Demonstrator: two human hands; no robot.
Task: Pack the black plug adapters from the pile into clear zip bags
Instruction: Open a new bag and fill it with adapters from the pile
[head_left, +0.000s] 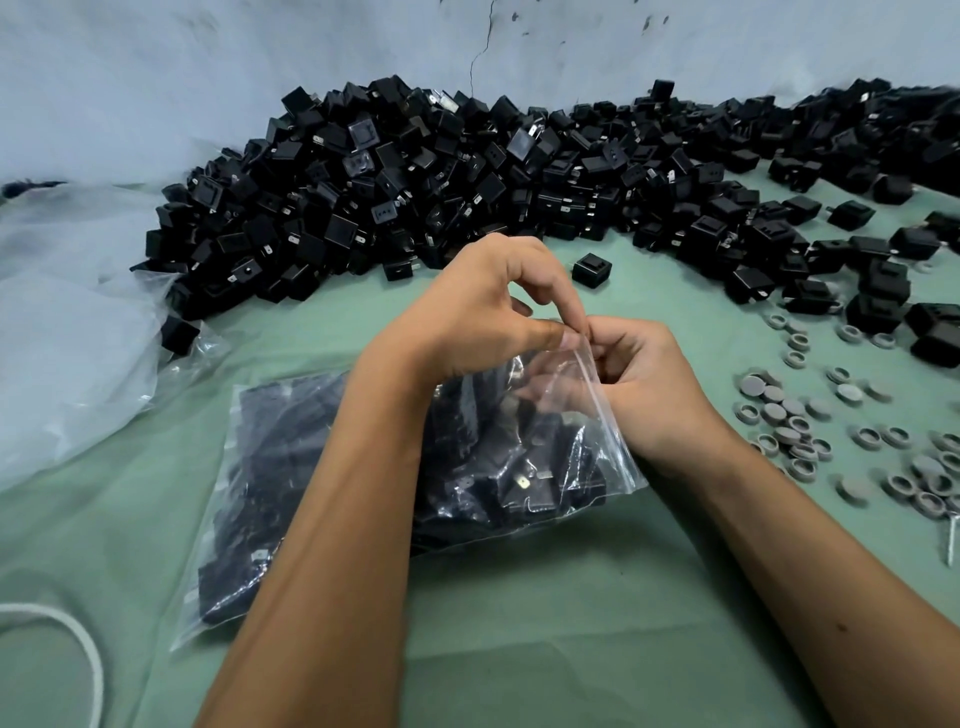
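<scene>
A clear zip bag (322, 467) lies on the green bench (519, 623) in front of the person, already stuffed with black plug adapters that show darkly through the plastic. Both hands meet at the bag's upper right corner, where its zip strip runs down the right edge. The left hand (483, 312) arches over from the left, thumb and fingertips pinching the top of the strip; the right hand (644, 384) sits just beside it, fingers curled in, gripping the same edge a little lower, so both hands hold the bag and neither is spread wide. Whether the seal is closed along its whole length cannot be told. Behind the hands, the pile of black plug adapters (415, 182) stretches across the back of the bench against a pale wall (208, 62), with loose ones trailing off to the right. One single adapter (591, 268) stands apart from the pile, just beyond the left hand. To the right lies a scatter of small grey round caps (779, 410), some face up, some showing a hollow side. At the left edge a heap of crumpled clear plastic sheeting (67, 322) rests against the pile, and a white cord (78, 639) curves through the lower left corner.
</scene>
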